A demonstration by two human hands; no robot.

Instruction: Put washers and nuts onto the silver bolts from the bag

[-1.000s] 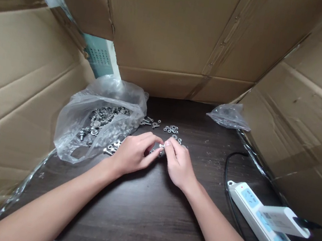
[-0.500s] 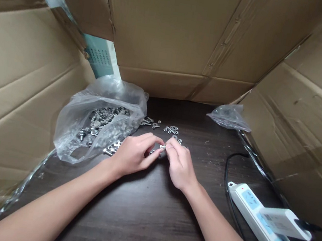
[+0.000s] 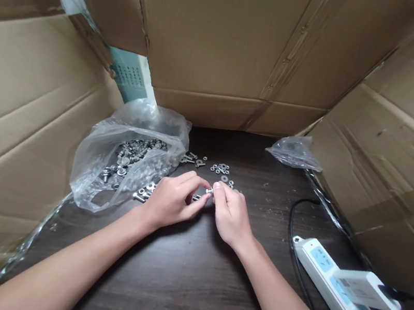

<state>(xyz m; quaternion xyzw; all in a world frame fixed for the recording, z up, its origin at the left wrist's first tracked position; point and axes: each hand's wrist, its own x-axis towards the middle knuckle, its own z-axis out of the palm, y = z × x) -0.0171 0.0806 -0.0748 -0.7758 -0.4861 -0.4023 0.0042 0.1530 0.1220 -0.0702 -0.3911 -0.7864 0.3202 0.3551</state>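
A small silvery bolt [image 3: 208, 191] is held between my hands above the dark tabletop [image 3: 188, 272]. My left hand [image 3: 173, 198] pinches its left end between thumb and forefinger. From the other side, my right hand [image 3: 232, 212] closes its thumb and fingers on the right end; whether a nut or washer sits there is hidden by the fingertips. Loose bolts [image 3: 140, 197] lie just left of my left hand, partly covered by it. Beyond my hands is a small cluster of nuts and washers [image 3: 221, 169], with a flat washer [image 3: 224, 178] nearer my right fingers.
An open clear plastic bag [image 3: 88, 157] full of metal fasteners stands at the left. At the back right lies a smaller plastic bag [image 3: 294, 152]. A white power strip [image 3: 347, 308] with a plugged-in adapter and black cable [image 3: 292, 226] runs along the right. Cardboard walls [image 3: 224, 47] surround the table.
My right thumb has shifted up and over the bolt's right end, and the fingers have curled in. The bolt tilts slightly differently. My left hand stays nearly in place.
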